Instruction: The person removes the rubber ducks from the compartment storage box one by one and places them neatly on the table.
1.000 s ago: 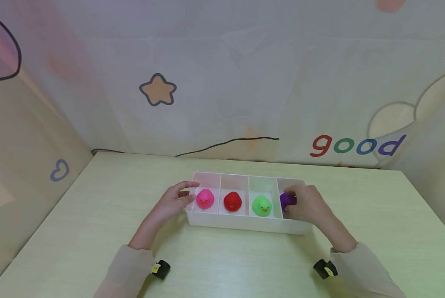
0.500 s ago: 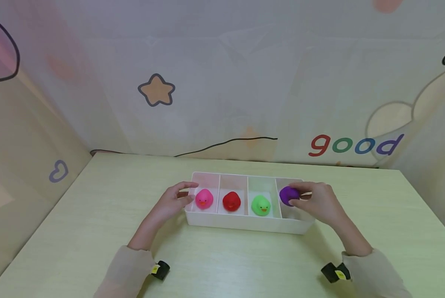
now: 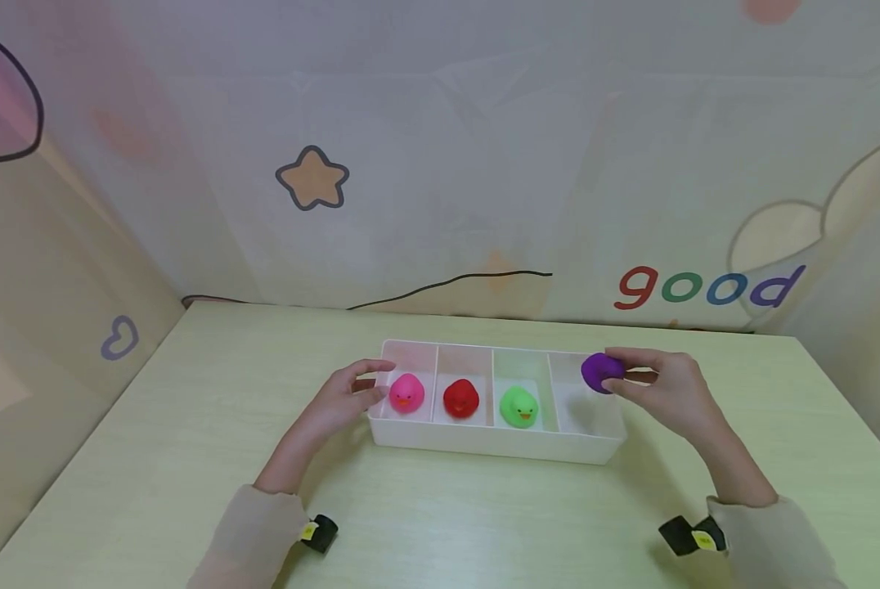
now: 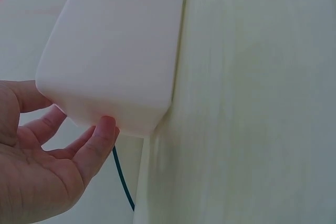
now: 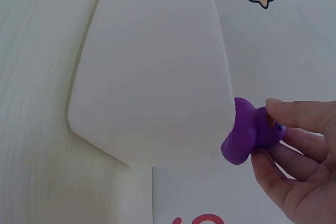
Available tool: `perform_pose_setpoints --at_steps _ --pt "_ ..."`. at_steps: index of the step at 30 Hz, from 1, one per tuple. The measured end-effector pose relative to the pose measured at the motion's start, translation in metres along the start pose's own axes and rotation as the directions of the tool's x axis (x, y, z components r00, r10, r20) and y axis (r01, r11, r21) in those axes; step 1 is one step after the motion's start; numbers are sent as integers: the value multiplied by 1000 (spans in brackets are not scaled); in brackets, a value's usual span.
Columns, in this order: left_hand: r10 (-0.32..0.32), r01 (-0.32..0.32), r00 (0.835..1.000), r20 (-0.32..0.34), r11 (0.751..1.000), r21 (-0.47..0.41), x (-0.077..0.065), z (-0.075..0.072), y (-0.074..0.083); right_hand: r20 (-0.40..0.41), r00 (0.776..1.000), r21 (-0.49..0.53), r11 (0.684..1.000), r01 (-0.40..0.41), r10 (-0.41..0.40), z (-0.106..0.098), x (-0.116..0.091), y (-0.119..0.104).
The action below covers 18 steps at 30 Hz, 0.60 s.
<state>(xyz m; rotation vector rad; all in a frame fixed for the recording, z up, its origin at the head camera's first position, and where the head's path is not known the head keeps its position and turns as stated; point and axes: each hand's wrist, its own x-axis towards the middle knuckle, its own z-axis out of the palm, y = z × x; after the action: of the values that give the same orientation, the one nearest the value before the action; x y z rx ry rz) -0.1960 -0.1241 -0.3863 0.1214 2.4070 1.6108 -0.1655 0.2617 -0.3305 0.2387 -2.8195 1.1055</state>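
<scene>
A: What do I have in the right hand (image 3: 664, 388)?

B: From my seat I see it pinching a purple, rubber-looking toy duck (image 3: 600, 372) between thumb and fingers. In the right wrist view I can make out one eye near the fingertips, with the duck's body turned toward the rim of the tray.

A: So where is the duck?

B: Just left of the right hand's fingertips, raised by the far rim at that end. I see a soft shadow in the compartment below it.

A: And the left hand (image 3: 346, 395)?

B: Its thumb and fingers are parted and rest against the near end of a long white, plastic-looking tray (image 3: 491, 443). I have the two hands well apart, one at each end.

A: What lies between them?

B: Four compartments in a row. Going from the left hand toward the right, I count a bright pink toy duck (image 3: 406, 395) just beside the left fingers, a red toy duck (image 3: 460, 399), then a light green toy duck (image 3: 518, 409) with an orange beak, each in its own compartment. The tray sits on a pale, wood-grained counter (image 3: 440, 523).

A: Anything beyond the hands?

B: A pale fabric-like backdrop (image 3: 484, 164). I see a dark-outlined tan star (image 3: 312, 177) beyond the left hand and the multicoloured word "good" (image 3: 708, 286) beyond the right. Behind the hands come beige sleeves (image 3: 252, 532).
</scene>
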Motion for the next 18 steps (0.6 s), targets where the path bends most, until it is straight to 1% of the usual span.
perform_pose_setpoints --at_steps 8,18 --pt "5 -5 1000 5 1000 -4 0 -1 0 -53 998 26 999 -38 39 -16 -1 10" --pt "-11 11 1000 5 1000 16 0 -1 -1 -90 994 18 998 -59 61 -31 -2 27"
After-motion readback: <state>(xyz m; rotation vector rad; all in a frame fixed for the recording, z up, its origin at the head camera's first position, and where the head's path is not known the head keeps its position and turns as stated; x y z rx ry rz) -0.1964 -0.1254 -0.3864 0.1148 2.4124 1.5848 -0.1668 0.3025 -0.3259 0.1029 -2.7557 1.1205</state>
